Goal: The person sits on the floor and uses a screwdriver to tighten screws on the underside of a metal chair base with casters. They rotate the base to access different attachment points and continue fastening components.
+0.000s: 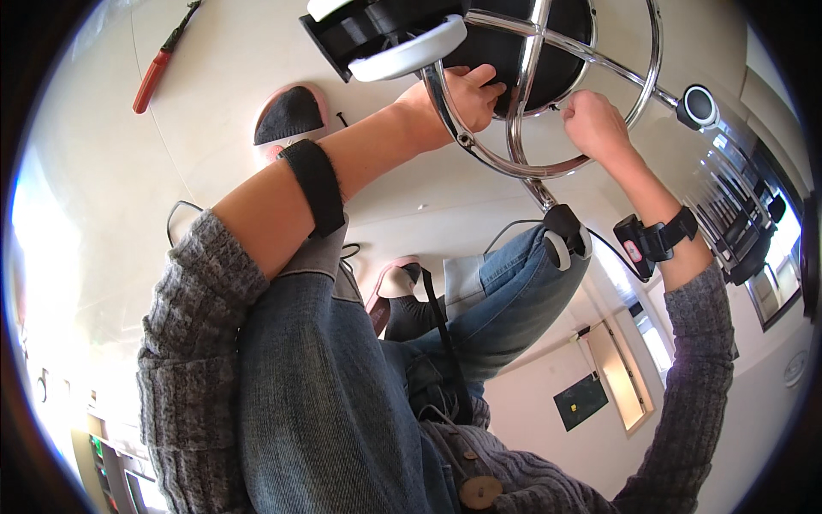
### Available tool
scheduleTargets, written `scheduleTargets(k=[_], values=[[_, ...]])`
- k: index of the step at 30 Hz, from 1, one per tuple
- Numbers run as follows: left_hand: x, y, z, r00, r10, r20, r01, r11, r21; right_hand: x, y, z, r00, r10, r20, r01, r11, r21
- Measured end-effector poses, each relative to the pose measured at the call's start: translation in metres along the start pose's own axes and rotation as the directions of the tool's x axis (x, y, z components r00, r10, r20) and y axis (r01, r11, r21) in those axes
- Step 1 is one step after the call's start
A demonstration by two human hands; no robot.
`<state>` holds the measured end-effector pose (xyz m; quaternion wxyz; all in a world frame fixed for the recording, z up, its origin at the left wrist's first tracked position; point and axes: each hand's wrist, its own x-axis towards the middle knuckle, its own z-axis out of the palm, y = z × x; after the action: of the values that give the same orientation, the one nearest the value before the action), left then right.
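A stool's chrome tube frame [532, 64] with a ring and several casters stands tipped before me. One black and white caster [699, 106] points right, and another caster [565, 238] is close to my knee. Behind the tubes is the round black seat [552, 70]. My left hand [472, 96] reaches inside the ring and touches the seat's lower left rim with bent fingers; its fingertips are partly hidden. On the other side of a leg tube, my right hand [594, 122] has curled fingers pinched at a small dark piece [555, 107] by the rim, probably a screw.
A screwdriver with a red handle [151, 83] lies on the pale floor at upper left. A black screw [342, 119] stands on the floor beside my slipper [292, 119]. A thin black cable [182, 204] loops near my left sleeve.
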<state>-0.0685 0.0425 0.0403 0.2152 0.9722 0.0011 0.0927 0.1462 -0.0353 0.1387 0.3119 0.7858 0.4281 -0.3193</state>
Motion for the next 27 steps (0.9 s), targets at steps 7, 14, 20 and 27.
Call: scheduleTargets(k=[7, 14, 20, 27], values=[[0.000, 0.000, -0.003, 1.000, -0.012, 0.007, 0.012, 1.000, -0.021, 0.011, 0.005, -0.013, 0.973, -0.092, 0.212, 0.076, 0.994, 0.082], [0.001, -0.001, 0.002, 0.999, -0.013, -0.038, 0.011, 0.999, -0.037, 0.020, -0.003, -0.009, 0.871, 0.080, 0.485, -0.260, 0.913, 0.315], [0.001, -0.001, -0.001, 0.999, -0.019, 0.035, 0.021, 0.998, -0.052, -0.002, -0.016, 0.011, 0.997, 0.066, 0.036, -0.067, 0.997, 0.031], [0.001, -0.005, -0.002, 1.000, 0.025, -0.015, -0.026, 1.000, -0.010, -0.017, -0.013, 0.007, 0.971, -0.240, -0.002, 0.233, 0.945, -0.228]])
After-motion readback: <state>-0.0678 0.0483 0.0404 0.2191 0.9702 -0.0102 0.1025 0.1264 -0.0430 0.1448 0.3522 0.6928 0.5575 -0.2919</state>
